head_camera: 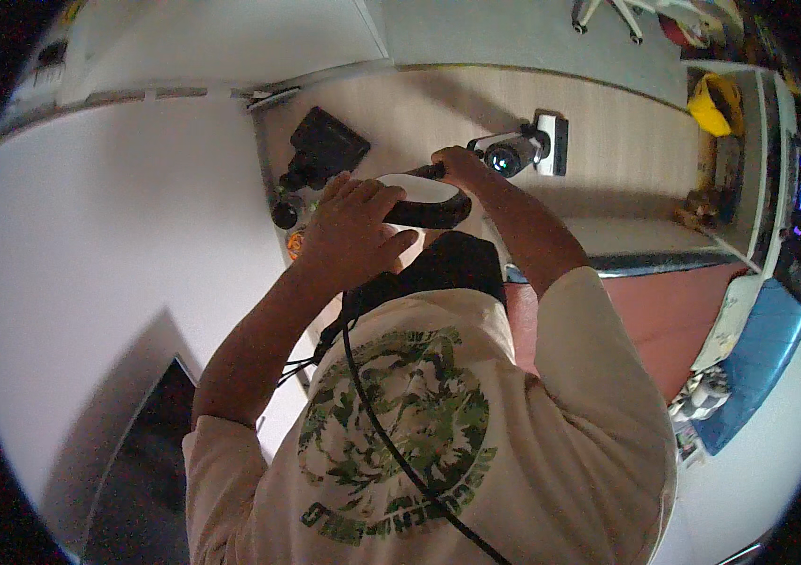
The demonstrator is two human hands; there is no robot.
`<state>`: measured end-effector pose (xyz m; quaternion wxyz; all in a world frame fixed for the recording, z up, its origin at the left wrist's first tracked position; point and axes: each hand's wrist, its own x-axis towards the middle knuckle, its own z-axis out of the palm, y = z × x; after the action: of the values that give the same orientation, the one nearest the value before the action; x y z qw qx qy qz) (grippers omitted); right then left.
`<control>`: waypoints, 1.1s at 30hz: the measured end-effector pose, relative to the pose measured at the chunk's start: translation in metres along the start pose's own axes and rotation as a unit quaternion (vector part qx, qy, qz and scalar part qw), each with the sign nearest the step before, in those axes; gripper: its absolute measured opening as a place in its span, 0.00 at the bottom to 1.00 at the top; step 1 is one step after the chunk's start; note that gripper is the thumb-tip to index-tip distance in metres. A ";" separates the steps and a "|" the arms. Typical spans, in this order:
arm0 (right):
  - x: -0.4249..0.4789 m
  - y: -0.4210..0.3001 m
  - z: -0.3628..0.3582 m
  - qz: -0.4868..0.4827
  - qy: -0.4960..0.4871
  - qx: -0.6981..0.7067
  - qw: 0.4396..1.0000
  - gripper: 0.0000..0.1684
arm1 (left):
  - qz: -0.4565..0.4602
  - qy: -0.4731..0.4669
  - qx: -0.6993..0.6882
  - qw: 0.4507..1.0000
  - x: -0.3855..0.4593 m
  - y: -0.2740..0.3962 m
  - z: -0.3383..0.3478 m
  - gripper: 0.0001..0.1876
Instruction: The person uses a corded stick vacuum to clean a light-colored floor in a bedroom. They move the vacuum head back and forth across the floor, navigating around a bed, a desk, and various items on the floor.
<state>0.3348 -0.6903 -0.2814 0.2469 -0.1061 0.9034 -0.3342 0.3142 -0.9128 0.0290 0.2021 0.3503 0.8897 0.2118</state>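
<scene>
My right hand (460,168) is closed around the dark, narrow end of a black-and-white device (425,201), which has a smooth white top and a thick black rim. Over the device's left end lie the fingers of my left hand (354,226); its thumb points right, below the device, and whether it touches is unclear. The device is in front of my waist, above dark shorts (460,265). Beyond my right hand, what looks like an upright vacuum cleaner (506,157) with a white-and-black floor head (552,143) stands on the wood-look floor.
A black object (326,145) lies on the floor by the white surface (125,233) at left. A dark panel (146,466) stands lower left. At right are a reddish-brown padded surface (654,318), a blue cushion-like item (757,367) and a yellow item (714,104) on a shelf.
</scene>
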 end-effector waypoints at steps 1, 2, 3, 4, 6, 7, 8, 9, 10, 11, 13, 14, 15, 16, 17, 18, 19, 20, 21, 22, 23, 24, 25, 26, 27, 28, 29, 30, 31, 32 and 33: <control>-0.001 0.002 -0.002 0.006 -0.002 -0.006 1.000 0.18 | 0.036 0.031 0.014 0.999 -0.005 -0.005 -0.001 0.24; 0.002 0.006 -0.008 -0.027 -0.029 0.011 0.999 0.19 | 0.043 0.061 -0.009 0.997 -0.010 -0.009 -0.001 0.23; 0.001 0.009 -0.013 -0.029 -0.043 0.038 0.998 0.18 | 0.045 0.068 -0.015 0.997 -0.013 -0.014 0.000 0.23; -0.003 0.012 -0.019 -0.031 -0.056 0.066 0.996 0.18 | 0.048 0.075 -0.020 0.996 -0.014 -0.020 -0.002 0.23; -0.005 0.014 -0.025 -0.069 -0.069 0.103 0.990 0.18 | 0.036 0.085 -0.046 0.995 -0.015 -0.025 0.000 0.21; -0.006 0.016 -0.025 -0.061 -0.075 0.067 0.993 0.17 | 0.032 0.092 -0.029 0.995 -0.015 -0.026 0.002 0.20; -0.005 0.013 -0.023 -0.051 -0.079 0.033 0.995 0.17 | 0.024 0.101 -0.011 0.995 -0.016 -0.026 0.004 0.19; -0.003 0.010 -0.020 -0.046 -0.084 0.007 0.995 0.18 | 0.023 0.108 0.011 0.994 -0.014 -0.025 0.007 0.18; -0.003 0.005 -0.015 -0.043 -0.060 -0.011 0.997 0.20 | -0.008 0.069 0.014 0.998 -0.014 -0.028 0.009 0.18; 0.002 -0.002 -0.009 -0.011 -0.080 -0.019 0.997 0.23 | -0.033 0.027 0.020 0.999 -0.013 -0.030 0.011 0.18; 0.006 -0.018 0.005 -0.001 -0.047 -0.012 0.999 0.15 | -0.073 -0.013 0.035 0.997 -0.016 -0.040 0.014 0.18; 0.005 -0.026 0.011 -0.010 -0.004 0.007 1.000 0.15 | -0.087 -0.008 0.045 0.995 -0.016 -0.045 0.016 0.17; 0.005 -0.033 0.015 0.007 -0.011 -0.002 1.000 0.16 | -0.113 -0.015 0.058 0.992 -0.017 -0.054 0.019 0.17; 0.005 -0.041 0.019 0.059 -0.025 0.064 0.996 0.18 | -0.078 0.044 0.047 0.995 -0.020 -0.060 0.020 0.17; 0.001 -0.044 0.022 0.051 0.007 0.065 0.997 0.19 | -0.079 0.048 0.041 0.995 -0.023 -0.065 0.023 0.16; -0.005 -0.047 0.027 0.043 0.037 0.065 0.996 0.20 | -0.081 0.053 0.034 0.995 -0.026 -0.067 0.025 0.16; -0.009 -0.046 0.031 0.010 0.081 0.069 0.994 0.22 | -0.106 0.031 0.025 0.994 -0.028 -0.068 0.028 0.16; -0.010 -0.042 0.035 0.054 0.045 0.089 0.994 0.26 | -0.100 0.040 0.016 0.994 -0.029 -0.068 0.030 0.16; -0.012 -0.035 0.038 0.064 0.060 0.094 0.992 0.25 | -0.118 0.021 0.006 0.993 -0.029 -0.064 0.032 0.15; -0.016 -0.026 0.041 0.049 0.087 0.107 0.989 0.24 | -0.142 -0.002 -0.003 0.990 -0.029 -0.060 0.033 0.15; -0.017 -0.017 0.045 0.056 0.093 0.113 0.988 0.23 | -0.138 -0.015 0.007 0.990 -0.028 -0.053 0.034 0.15; -0.019 -0.007 0.047 0.050 0.108 0.090 0.989 0.22 | -0.139 -0.032 0.021 0.990 -0.026 -0.045 0.035 0.16; -0.021 0.000 0.048 0.100 0.082 0.173 0.976 0.22 | -0.140 -0.049 0.033 0.988 -0.025 -0.037 0.035 0.17; -0.024 0.004 0.047 0.121 0.058 0.199 0.971 0.22 | -0.107 -0.050 0.038 0.992 -0.026 -0.031 0.033 0.20; -0.028 0.007 0.044 0.038 0.043 0.088 0.994 0.21 | -0.111 -0.076 0.025 0.991 -0.028 -0.025 0.031 0.21; -0.034 0.006 0.041 0.023 0.055 0.096 0.994 0.20 | -0.106 -0.095 0.014 0.990 -0.028 -0.018 0.029 0.22; -0.045 0.002 0.038 0.014 0.062 0.106 0.992 0.19 | -0.098 -0.105 0.012 0.989 -0.030 -0.014 0.029 0.23; -0.053 -0.005 0.032 0.003 0.071 0.115 0.991 0.18 | -0.094 -0.110 0.031 0.989 -0.030 -0.008 0.030 0.25; -0.059 -0.013 0.028 -0.031 0.125 0.117 0.985 0.17 | -0.082 -0.081 0.006 0.993 -0.031 -0.006 0.030 0.25; -0.065 -0.019 0.023 -0.065 0.177 0.118 0.975 0.16 | -0.078 -0.075 -0.017 0.994 -0.032 -0.003 0.032 0.26; -0.068 -0.025 0.018 -0.107 0.219 0.121 0.962 0.17 | -0.070 -0.069 -0.040 0.994 -0.033 -0.002 0.031 0.26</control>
<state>0.4027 -0.6946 -0.2518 0.0166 -0.0957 0.8718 -0.4801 0.3515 -0.9300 0.0094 0.2907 0.2922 0.8871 0.2076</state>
